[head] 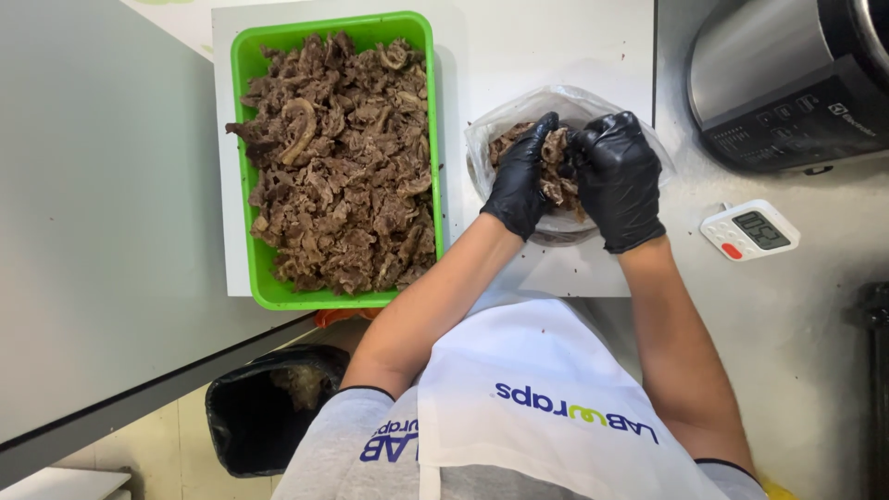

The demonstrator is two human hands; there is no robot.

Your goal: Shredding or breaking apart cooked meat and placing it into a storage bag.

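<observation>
while both gloved hands (567,176) pinch meat shreds (556,171) over clear bag (482,139), green tray (243,65) left, timer (750,230) right

Your worktop (815,306) carries a white board (546,42). On the board, left of your left grip (520,176), sits a green tray (248,74); a timer (750,230) lies right of your right grip (619,181).
</observation>
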